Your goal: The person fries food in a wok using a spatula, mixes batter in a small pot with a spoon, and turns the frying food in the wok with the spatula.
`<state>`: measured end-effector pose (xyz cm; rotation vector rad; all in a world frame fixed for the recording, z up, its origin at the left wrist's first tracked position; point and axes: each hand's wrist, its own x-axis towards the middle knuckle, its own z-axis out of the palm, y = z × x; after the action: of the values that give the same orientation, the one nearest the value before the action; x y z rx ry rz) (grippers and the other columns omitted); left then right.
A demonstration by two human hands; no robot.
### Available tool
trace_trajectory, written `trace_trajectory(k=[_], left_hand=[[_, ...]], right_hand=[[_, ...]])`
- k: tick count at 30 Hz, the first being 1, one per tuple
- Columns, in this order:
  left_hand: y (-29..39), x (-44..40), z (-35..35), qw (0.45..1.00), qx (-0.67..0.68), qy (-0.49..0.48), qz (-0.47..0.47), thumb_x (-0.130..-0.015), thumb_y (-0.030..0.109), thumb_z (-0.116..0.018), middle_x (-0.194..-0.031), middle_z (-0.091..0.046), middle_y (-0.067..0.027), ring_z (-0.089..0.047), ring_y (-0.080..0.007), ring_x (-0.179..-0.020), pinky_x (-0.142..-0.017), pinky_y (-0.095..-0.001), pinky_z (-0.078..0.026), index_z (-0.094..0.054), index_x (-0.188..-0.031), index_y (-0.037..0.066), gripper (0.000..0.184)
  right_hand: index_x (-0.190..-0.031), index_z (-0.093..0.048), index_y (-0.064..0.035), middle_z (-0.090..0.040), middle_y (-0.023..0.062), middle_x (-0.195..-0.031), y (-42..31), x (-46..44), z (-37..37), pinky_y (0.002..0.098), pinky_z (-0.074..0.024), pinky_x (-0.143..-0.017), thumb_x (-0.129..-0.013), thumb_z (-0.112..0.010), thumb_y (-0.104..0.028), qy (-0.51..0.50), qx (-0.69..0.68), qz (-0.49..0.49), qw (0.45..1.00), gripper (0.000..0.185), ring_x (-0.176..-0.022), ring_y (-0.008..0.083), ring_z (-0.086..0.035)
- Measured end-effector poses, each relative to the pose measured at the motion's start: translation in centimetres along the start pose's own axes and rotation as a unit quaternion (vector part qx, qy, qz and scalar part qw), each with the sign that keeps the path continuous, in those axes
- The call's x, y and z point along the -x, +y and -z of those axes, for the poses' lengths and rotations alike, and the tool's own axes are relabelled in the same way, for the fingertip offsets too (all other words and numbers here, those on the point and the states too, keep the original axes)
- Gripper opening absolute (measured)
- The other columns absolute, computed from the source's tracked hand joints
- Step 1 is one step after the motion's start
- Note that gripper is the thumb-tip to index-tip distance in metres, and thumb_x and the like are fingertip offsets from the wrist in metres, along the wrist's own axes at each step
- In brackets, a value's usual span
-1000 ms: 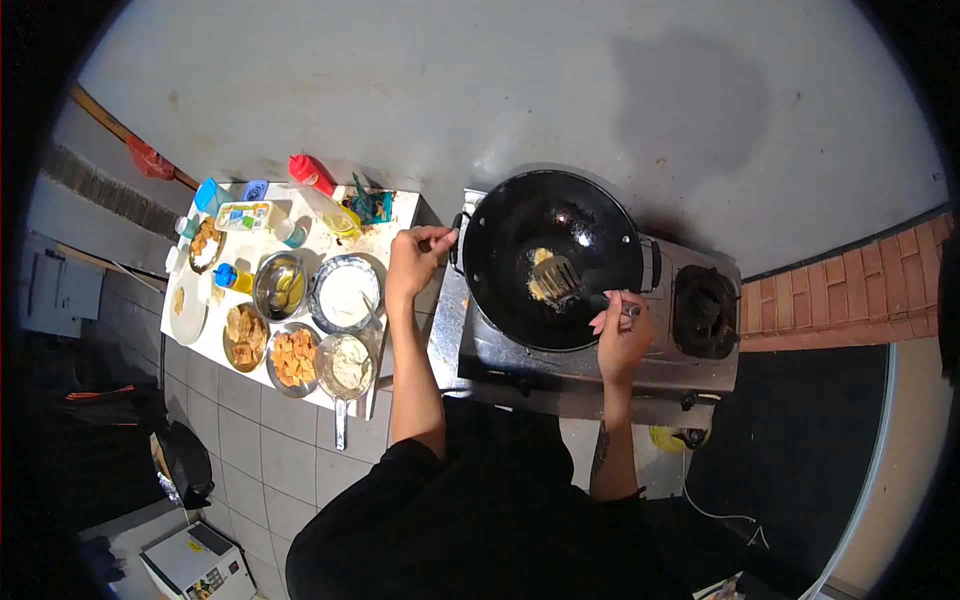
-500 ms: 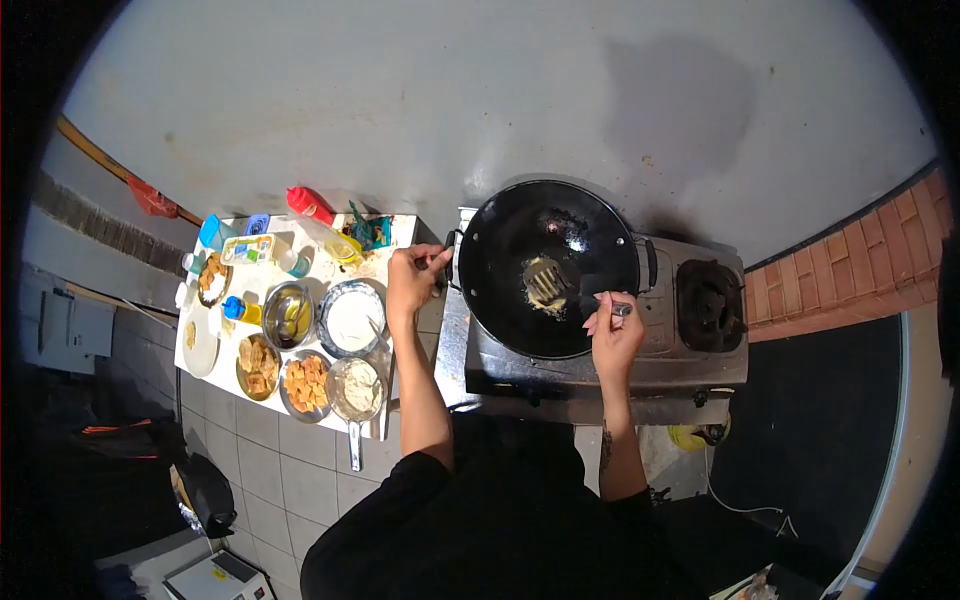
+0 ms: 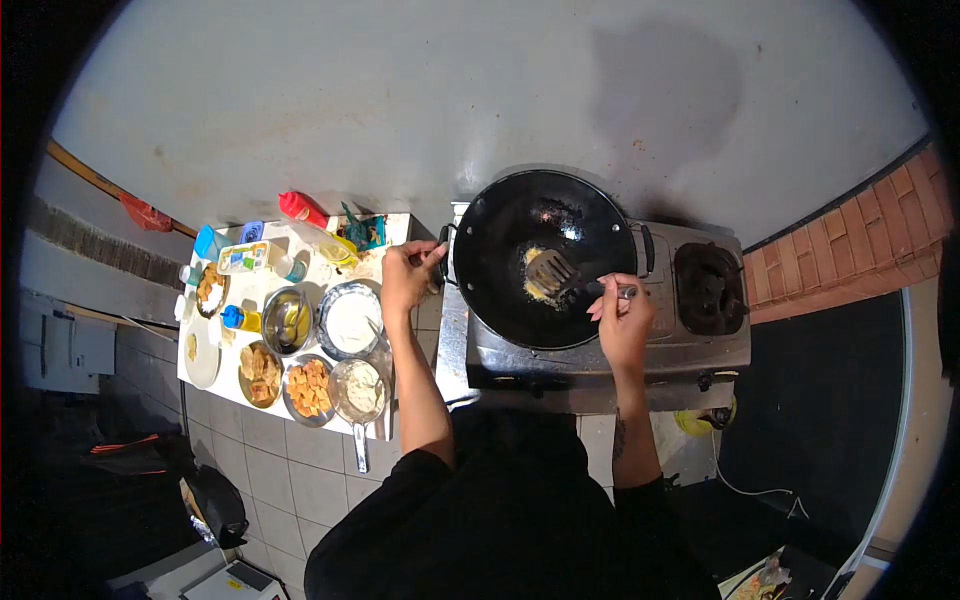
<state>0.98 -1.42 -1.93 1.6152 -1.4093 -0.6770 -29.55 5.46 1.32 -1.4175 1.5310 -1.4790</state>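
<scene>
A large black wok [image 3: 500,290] sits on the left side of the steel stove [image 3: 620,360]. My left hand [image 3: 407,277] pinches the wok's left handle. Over the wok's right rim, my right hand [image 3: 625,318] is closed around the handle of a slotted spatula [image 3: 552,271]. The spatula's blade rests near the middle of the wok, over a small pale yellow piece of food [image 3: 535,288] that it partly covers.
Left of the stove, a white table [image 3: 385,425] holds a bowl of white powder [image 3: 352,319], a plate of orange cubes [image 3: 309,388], a small pan of batter [image 3: 357,389] and a red bottle [image 3: 301,208]. A bare burner [image 3: 710,288] is at the right.
The spatula blade has shifted slightly within the wok, first over the food and then a little to its right. My left hand has stayed at the handle. The camera view has shifted slightly.
</scene>
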Motion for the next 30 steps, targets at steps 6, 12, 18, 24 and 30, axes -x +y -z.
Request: trace_trajectory(k=[6,12,18,24,30], left_hand=[[0.4,0.3,0.1,1.000,-0.007,0.001,-0.005,-0.080,0.019,-0.079,-0.061,-0.057,-0.0040,-0.049,-0.0094,-0.053,-0.051,-0.0271,-0.041,-0.072,-0.093,-0.006,0.029],[0.3,0.4,0.3,1.000,-0.019,-0.013,-0.015,-0.081,0.019,-0.078,-0.062,-0.057,-0.0048,-0.049,-0.0095,-0.055,-0.054,-0.0267,-0.042,-0.071,-0.096,-0.006,0.030],[0.5,0.6,0.3,0.999,-0.028,-0.018,-0.024,-0.082,0.019,-0.077,-0.062,-0.057,-0.0049,-0.048,-0.0097,-0.055,-0.054,-0.0263,-0.042,-0.070,-0.100,-0.006,0.032],[0.1,0.7,0.2,0.999,-0.023,-0.016,-0.023,-0.083,0.019,-0.076,-0.062,-0.057,-0.0054,-0.049,-0.0101,-0.055,-0.053,-0.0274,-0.042,-0.070,-0.102,-0.007,0.033],[0.4,0.9,0.2,0.999,-0.036,-0.020,-0.024,-0.082,0.019,-0.076,-0.062,-0.056,-0.0060,-0.049,-0.0115,-0.055,-0.054,-0.0279,-0.042,-0.069,-0.105,-0.006,0.034]], right_hand=[[-0.099,-0.055,0.0037,-0.066,0.0085,-0.088,1.6,0.1,-0.5,0.0218,-0.0450,-0.048,-0.101,-0.049,-0.009,-0.027,0.009,0.019,0.999,0.014,-0.057,0.0084,-0.059],[-0.096,-0.058,-0.0008,-0.058,0.0035,-0.064,2.2,-0.6,0.6,0.0234,-0.0407,-0.048,-0.100,-0.051,-0.013,-0.035,0.007,0.002,0.999,0.014,-0.053,0.0079,-0.055],[-0.096,-0.059,-0.0008,-0.059,0.0032,-0.064,2.1,-0.6,0.0,0.0230,-0.0403,-0.049,-0.101,-0.048,-0.015,-0.007,0.008,0.005,1.000,0.019,-0.053,0.0073,-0.054],[-0.096,-0.059,0.0007,-0.062,0.0042,-0.068,2.5,-0.9,1.0,0.0239,-0.0429,-0.049,-0.101,-0.049,-0.015,0.005,0.017,-0.005,1.000,0.020,-0.054,0.0085,-0.057],[-0.098,-0.059,0.0012,-0.063,0.0064,-0.077,2.2,-0.4,1.1,0.0238,-0.0443,-0.051,-0.101,-0.049,-0.013,-0.024,-0.016,-0.008,1.000,0.017,-0.057,0.0091,-0.059]])
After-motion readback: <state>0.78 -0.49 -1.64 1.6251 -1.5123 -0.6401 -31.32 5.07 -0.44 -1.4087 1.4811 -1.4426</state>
